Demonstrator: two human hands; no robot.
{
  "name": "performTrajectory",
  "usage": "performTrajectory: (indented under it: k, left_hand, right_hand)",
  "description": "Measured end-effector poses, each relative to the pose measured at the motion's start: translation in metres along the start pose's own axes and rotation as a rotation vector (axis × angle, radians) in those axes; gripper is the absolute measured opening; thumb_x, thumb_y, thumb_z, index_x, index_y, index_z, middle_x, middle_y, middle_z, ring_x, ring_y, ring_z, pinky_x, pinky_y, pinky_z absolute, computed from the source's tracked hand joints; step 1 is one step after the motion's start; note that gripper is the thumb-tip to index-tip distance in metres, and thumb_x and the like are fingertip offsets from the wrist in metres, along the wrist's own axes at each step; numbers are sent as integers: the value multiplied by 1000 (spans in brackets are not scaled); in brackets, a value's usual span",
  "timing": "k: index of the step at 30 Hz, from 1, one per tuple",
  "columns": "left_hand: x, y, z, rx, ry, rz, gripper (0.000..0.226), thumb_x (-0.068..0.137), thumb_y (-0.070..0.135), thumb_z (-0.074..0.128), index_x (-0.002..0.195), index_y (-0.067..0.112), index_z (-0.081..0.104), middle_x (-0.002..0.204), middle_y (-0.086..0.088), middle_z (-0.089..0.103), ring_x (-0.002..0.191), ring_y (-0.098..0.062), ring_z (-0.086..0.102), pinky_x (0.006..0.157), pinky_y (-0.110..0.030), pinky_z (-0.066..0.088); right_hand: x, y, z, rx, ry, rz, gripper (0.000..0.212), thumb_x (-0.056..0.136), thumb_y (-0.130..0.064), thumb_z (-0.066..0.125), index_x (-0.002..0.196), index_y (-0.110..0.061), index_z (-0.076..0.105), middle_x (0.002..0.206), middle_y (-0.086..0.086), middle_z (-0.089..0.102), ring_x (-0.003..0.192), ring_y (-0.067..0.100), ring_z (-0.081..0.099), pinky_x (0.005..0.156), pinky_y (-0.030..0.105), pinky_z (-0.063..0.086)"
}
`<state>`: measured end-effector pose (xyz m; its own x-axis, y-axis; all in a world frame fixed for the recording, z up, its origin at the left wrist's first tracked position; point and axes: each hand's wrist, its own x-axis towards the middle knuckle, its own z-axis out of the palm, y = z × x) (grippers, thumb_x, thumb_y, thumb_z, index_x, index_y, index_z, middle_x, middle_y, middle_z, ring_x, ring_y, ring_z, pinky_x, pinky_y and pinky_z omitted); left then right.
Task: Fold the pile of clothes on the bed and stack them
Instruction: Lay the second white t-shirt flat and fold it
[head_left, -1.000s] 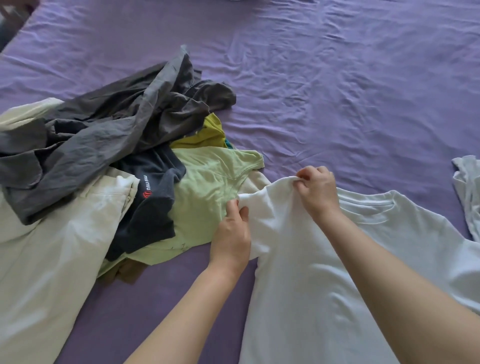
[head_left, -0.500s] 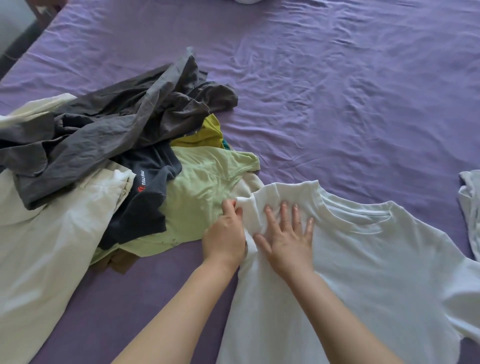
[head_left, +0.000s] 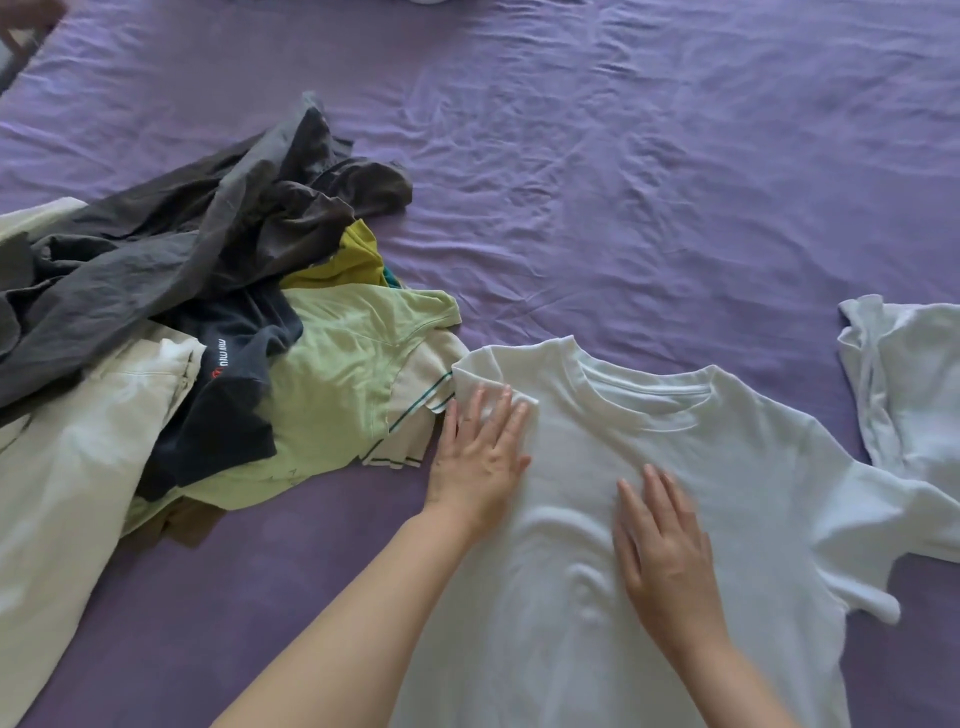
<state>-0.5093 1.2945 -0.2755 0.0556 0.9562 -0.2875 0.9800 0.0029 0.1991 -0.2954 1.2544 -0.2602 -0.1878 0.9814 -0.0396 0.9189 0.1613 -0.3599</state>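
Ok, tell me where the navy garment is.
In the head view, the navy garment lies left in the pile, between the cream trousers and light green shirt.

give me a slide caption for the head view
Both hands, left hand and right hand, press flat on a white t-shirt beside the unfolded pile on a purple bed.

A white T-shirt (head_left: 675, 467) lies spread flat on the purple bed (head_left: 623, 182), collar toward the far side, its right sleeve stretched out, its left sleeve folded inward over the shoulder; a few soft ridges wrinkle its chest. To its left sits the unfolded pile — a dark grey garment (head_left: 171, 244) crumpled on top, a navy piece with small white lettering (head_left: 228, 384), a pale green shirt (head_left: 343, 384), a cream garment (head_left: 67, 467) trailing toward the near edge, an olive-yellow scrap (head_left: 358, 260) peeking out. Another white garment (head_left: 909, 384) lies rumpled at the right edge.
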Motion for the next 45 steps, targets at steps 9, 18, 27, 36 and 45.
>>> performTrajectory:
  k: [9,18,27,36,45]
  left_hand:
    - [4,25,22,160,-23,-215,71,92,64,7,138,28,-32,145,4,-39,139,-24,-33,98,-53,-35]
    - [-21,201,15,-304,-65,28,49,100,35,36,147,24,30,157,0,21,142,-19,19,114,-33,15]
    - [0,293,4,-1431,-472,-370,38,100,44,35,126,25,57,127,7,56,114,-3,56,100,-20,43]
    - [3,267,-2,-1650,-437,-570,68,90,69,18,130,24,50,122,1,60,105,-14,58,76,-32,49]
    - [-39,217,5,-1524,-254,-643,46,94,58,32,113,24,57,104,-1,65,94,-13,62,78,-30,51]
  right_hand:
    - [0,36,-10,72,-225,-138,45,90,-20,62,133,-8,52,145,15,40,139,36,29,113,43,23]
    - [-26,138,-80,177,165,262,37,80,6,67,116,2,62,124,20,58,117,39,50,102,42,37]
    - [-18,166,-77,728,185,850,62,81,-11,70,136,-6,41,126,12,53,115,28,51,97,35,42]
    - [-8,147,-83,592,-10,464,59,87,-29,61,141,-25,37,124,-5,54,109,12,54,91,33,45]
    - [-7,134,-51,0,-263,179,57,93,-29,45,147,-29,27,144,2,29,121,24,39,88,36,43]
